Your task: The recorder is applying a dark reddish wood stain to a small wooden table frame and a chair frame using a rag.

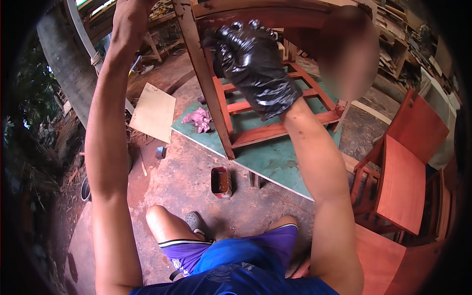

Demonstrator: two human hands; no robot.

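Hand, right [248,59]: covered to the wrist by a black plastic glove [270,93], raised before the wooden frame [211,88], just right of its near left post; fingers lost in shiny folds and blur, so whether they grip anything cannot be told

Hand, left [133,19]: bare, just left of the same post of the wooden frame, at the top edge of view; fingers cut off, so spread or closed cannot be told

Wooden frame: reddish brown, with broad upper rails and slat-like lower bars, standing on a green board [275,164]

Pink cloth [199,119]: crumpled on the green board, left of the wooden frame

Tin [221,182]: open, rectangular, with dark contents, on the floor between the wooden frame and the person

Dark block [160,153]: on the floor, left of the wooden frame and nearer the person

Pale sheet [153,110]: left of the wooden frame, beyond the pink cloth

Red-brown furniture [403,182]: right of the wooden frame, well apart
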